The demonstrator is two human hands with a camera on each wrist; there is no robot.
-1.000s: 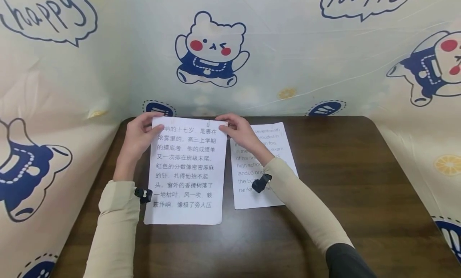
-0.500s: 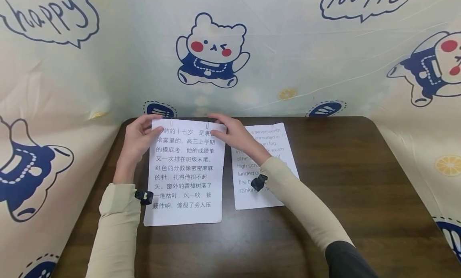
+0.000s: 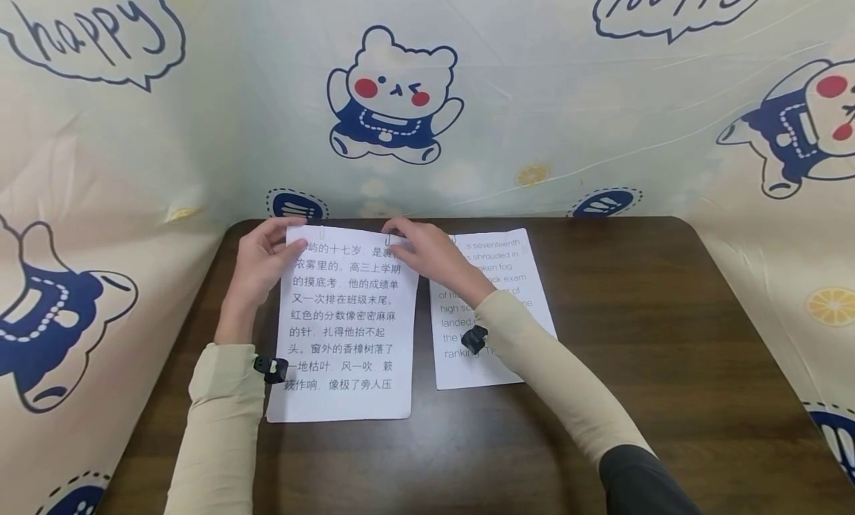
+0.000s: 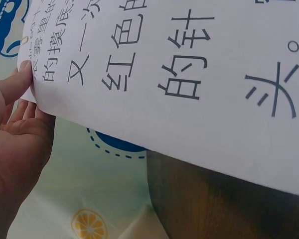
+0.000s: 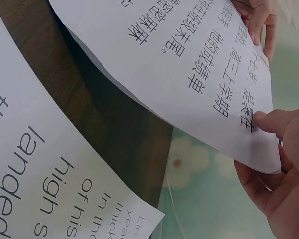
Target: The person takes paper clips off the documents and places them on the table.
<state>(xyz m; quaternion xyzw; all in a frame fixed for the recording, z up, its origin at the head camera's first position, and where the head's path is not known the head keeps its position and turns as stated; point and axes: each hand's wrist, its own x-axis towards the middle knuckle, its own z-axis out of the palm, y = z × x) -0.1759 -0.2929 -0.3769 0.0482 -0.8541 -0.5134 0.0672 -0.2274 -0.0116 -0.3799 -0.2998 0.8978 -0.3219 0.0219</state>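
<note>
In the head view, a small stack of white paper sheets (image 3: 344, 329) printed with large Chinese text has its top edge raised off the table. My left hand (image 3: 257, 266) pinches the upper left corner, thumb on the printed side. Across from it, my right hand (image 3: 437, 259) pinches the top edge near the right corner, thumb on the front and fingers behind, as the right wrist view also shows. Two paper clips sit on that top edge: a pale paper clip (image 3: 322, 233) toward the left and a darker paper clip (image 3: 387, 240) beside my right fingertips.
A second set of white paper (image 3: 484, 370) with English text lies flat to the right, partly under my right forearm. Both rest on a dark wooden table (image 3: 654, 352). Patterned cloth (image 3: 508, 92) with cartoon bears surrounds the table's back and sides.
My right hand has slid left along the stack's top edge, from the corner to the darker clip. The top edge has dropped slightly toward me; my left hand keeps its pinch.
</note>
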